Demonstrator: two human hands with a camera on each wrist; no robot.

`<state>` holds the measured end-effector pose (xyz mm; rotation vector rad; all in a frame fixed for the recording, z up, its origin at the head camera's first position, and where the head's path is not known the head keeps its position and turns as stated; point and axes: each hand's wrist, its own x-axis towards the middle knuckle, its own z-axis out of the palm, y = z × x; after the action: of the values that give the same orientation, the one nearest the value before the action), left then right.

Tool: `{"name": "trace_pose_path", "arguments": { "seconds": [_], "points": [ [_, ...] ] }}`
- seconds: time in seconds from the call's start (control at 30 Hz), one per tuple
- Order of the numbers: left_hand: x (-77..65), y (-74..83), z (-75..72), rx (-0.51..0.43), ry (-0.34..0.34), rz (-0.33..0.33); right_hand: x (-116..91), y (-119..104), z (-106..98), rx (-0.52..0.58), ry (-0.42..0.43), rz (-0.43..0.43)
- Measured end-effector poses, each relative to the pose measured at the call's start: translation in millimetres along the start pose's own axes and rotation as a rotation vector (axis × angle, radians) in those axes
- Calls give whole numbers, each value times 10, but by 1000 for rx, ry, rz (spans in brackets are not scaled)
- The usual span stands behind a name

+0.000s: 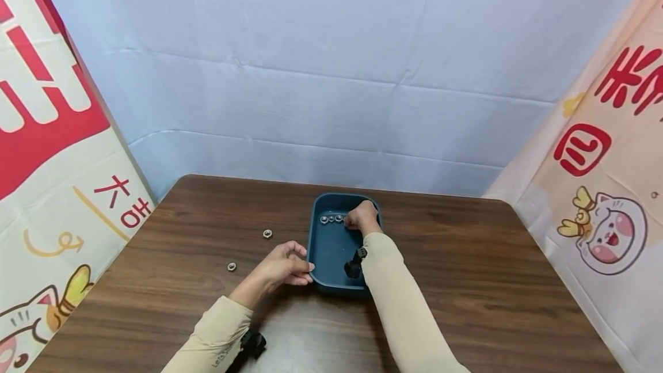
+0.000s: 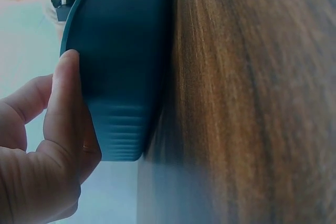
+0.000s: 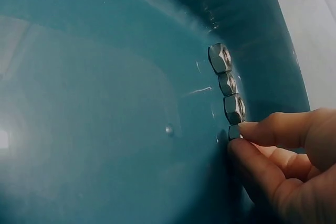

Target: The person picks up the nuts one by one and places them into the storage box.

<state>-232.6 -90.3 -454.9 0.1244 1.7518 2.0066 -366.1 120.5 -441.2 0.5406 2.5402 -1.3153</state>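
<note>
A deep blue plastic tray stands on the table. My left hand holds its near left side, with the thumb at the rim and fingers against the outer wall; the left wrist view shows a fingertip on the rim. Inside the tray, close to the far wall, my right hand pinches a small metal hex nut between thumb and forefinger. That nut sits at the end of a row with a large nut, a smaller nut and another large nut, all standing on edge.
Two loose nuts lie on the wooden table left of the tray: one nut farther back, another nut nearer. A pale cloth hangs behind the table, with printed banners at both sides.
</note>
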Motion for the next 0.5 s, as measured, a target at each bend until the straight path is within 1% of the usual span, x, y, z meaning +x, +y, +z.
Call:
{"name": "trace_pose_path", "arguments": {
  "seconds": [0.13,0.2,0.27,0.3,0.37,0.5],
  "points": [
    [-1,7,5,-6,0,0,-39,-13,-31,-13,-22,-24],
    [-8,14,12,-4,2,2,-72,-33,-48,-29,-41,-57],
    [-19,22,19,-2,6,1,-114,-63,-73,-67,-67,-106],
    [-23,25,22,2,8,1,-138,-81,-90,-104,-83,-137],
    [-33,28,28,12,12,-1,-192,-114,-134,-201,-147,-221],
    [-34,23,40,28,21,2,-323,-167,-259,-458,-335,-406]
  ]
}}
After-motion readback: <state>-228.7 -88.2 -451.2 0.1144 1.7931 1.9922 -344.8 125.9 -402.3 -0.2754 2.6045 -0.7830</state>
